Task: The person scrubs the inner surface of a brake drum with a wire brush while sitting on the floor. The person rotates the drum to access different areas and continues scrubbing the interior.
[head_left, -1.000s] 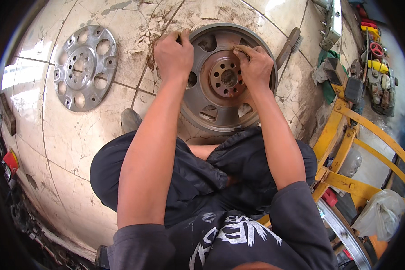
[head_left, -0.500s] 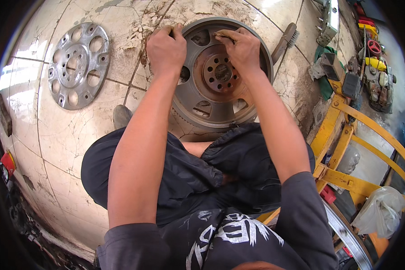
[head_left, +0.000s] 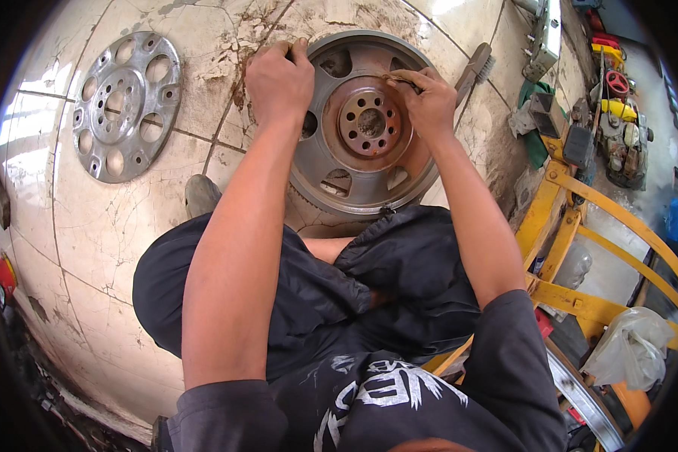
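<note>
A floor of pale tiles, stained and cracked, spreads under everything, and on it the person sits with folded legs in dark trousers. At the right stands a yellow metal frame, its bars bent by the lens. The heavy grey wheel is just in front of the legs, with a rusty, holed hub (teeth show along its lower left edge). Well to its left lies a silver plate, round and pierced with large and small holes. A grimy machine with a yellow part sits at the upper right, and a whitish plastic bag hangs by the frame. Of the two hands, the left hand is curled narrow at the wheel's left edge; whether it grips the rim I cannot tell. The right hand is over the wheel's upper right, thumb and fingers drawn close; whether they pinch anything is unclear. Just beyond the rim rests a brush.
</note>
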A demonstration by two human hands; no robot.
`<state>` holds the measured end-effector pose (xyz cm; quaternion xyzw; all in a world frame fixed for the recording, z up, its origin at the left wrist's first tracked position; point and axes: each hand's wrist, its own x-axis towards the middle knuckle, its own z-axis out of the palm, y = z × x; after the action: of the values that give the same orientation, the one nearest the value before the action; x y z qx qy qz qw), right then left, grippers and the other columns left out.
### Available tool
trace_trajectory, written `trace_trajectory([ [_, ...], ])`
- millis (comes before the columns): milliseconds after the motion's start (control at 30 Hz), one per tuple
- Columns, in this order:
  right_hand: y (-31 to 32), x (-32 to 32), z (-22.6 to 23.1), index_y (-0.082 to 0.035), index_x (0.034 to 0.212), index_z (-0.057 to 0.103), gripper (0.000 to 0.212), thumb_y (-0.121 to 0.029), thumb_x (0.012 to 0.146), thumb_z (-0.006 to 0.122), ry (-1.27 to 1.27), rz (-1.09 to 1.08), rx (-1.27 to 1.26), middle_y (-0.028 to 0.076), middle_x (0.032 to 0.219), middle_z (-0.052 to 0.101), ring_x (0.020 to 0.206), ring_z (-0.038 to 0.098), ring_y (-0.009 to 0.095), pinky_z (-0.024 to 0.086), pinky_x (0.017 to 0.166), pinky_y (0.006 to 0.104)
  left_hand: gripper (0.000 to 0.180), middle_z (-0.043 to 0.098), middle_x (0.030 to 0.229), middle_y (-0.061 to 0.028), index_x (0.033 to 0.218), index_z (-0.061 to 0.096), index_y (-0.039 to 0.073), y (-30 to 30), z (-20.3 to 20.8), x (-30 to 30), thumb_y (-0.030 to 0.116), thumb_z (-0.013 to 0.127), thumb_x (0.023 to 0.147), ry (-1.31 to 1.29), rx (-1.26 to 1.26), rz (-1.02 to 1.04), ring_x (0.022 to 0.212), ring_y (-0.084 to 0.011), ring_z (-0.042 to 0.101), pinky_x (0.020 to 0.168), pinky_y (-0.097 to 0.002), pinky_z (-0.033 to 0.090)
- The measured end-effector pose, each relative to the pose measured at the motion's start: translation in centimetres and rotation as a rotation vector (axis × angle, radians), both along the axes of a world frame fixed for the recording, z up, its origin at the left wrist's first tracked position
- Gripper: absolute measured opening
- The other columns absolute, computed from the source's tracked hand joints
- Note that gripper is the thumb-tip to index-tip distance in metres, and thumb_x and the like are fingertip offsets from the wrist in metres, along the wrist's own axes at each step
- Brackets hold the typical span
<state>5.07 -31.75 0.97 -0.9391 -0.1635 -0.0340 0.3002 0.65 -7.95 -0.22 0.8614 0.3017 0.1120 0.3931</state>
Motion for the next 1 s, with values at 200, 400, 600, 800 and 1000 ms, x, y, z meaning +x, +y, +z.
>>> trace_trajectory([
  [200, 2.4, 1.3, -0.6, -0.017, 0.102, 0.085, 0.016, -0.023, 0.087, 0.082, -0.094, 0.083, -0.015, 0.008, 0.083, 0.074, 0.069, 0.068, 0.021, 0.051, 0.063, 0.0325, 0.037, 0.074, 0.105, -0.0225, 0.104, 0.078, 0.001, 0.0, -0.3, -0.2, 0.034, 0.063, 0.100, -0.072, 0.050, -0.005, 0.104, -0.0413, 0.066, 0.095, -0.0488, 0.051],
  [400, 0.5, 1.2, -0.1, -0.019, 0.098, 0.085, 0.017, -0.020, 0.081, 0.084, -0.026, 0.079, 0.001, 0.010, 0.080, 0.070, 0.073, 0.068, 0.028, 0.055, 0.068, 0.0387, 0.037, 0.074, 0.102, -0.0233, 0.104, 0.078, 0.001, -0.2, -0.1, -0.1, 0.035, 0.063, 0.100, -0.045, 0.014, 0.002, 0.102, -0.0417, 0.067, 0.093, -0.0498, 0.052],
  [600, 2.0, 1.4, 0.1, -0.019, 0.098, 0.085, 0.015, -0.020, 0.083, 0.083, -0.148, 0.166, -0.090, 0.008, 0.081, 0.070, 0.072, 0.068, 0.028, 0.055, 0.068, 0.0387, 0.037, 0.074, 0.102, -0.0235, 0.104, 0.078, 0.001, 0.1, 0.0, -0.2, 0.035, 0.063, 0.100, -0.056, 0.013, -0.008, 0.101, -0.0423, 0.067, 0.093, -0.0503, 0.052],
  [800, 2.6, 1.0, 0.1, -0.019, 0.098, 0.085, 0.016, -0.019, 0.082, 0.084, -0.086, 0.085, -0.029, 0.008, 0.079, 0.069, 0.069, 0.067, 0.026, 0.054, 0.066, 0.0391, 0.037, 0.074, 0.102, -0.0229, 0.102, 0.078, 0.001, 0.1, -0.2, 0.1, 0.035, 0.062, 0.100, -0.033, 0.033, -0.027, 0.102, -0.0425, 0.067, 0.094, -0.0506, 0.051],
  [1000, 2.2, 1.0, 0.0, -0.019, 0.098, 0.085, 0.017, -0.017, 0.081, 0.084, -0.085, 0.026, -0.078, 0.010, 0.077, 0.067, 0.071, 0.067, 0.027, 0.054, 0.067, 0.0388, 0.037, 0.074, 0.103, -0.0229, 0.103, 0.078, 0.001, 0.2, 0.0, -0.2, 0.034, 0.062, 0.100, -0.029, 0.002, -0.004, 0.104, -0.0419, 0.066, 0.095, -0.0501, 0.051],
])
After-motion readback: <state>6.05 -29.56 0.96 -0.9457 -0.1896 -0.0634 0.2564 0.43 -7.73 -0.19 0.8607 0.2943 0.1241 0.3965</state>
